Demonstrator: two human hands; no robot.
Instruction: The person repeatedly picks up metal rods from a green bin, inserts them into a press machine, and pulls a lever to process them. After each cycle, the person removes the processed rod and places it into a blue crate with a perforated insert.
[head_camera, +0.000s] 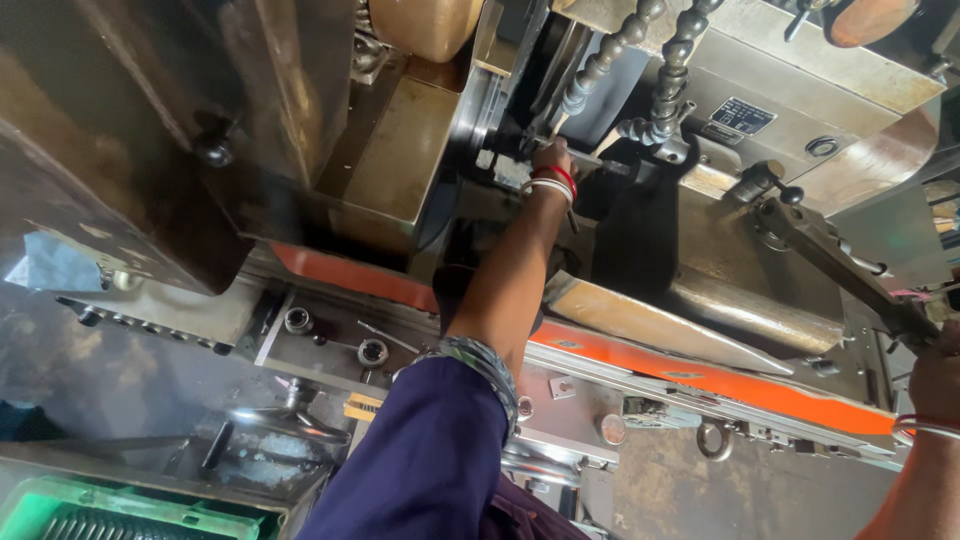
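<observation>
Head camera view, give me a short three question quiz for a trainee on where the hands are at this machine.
1. True or false: the left hand reaches into the machine below the segmented coolant hoses.
2. The right hand at the frame's right edge is on: A) the green crate, B) the long lever, C) the eye bolt.
3. What colour is the stripe along the machine bed?

Key: 1 true; 2 B; 3 orange.
</observation>
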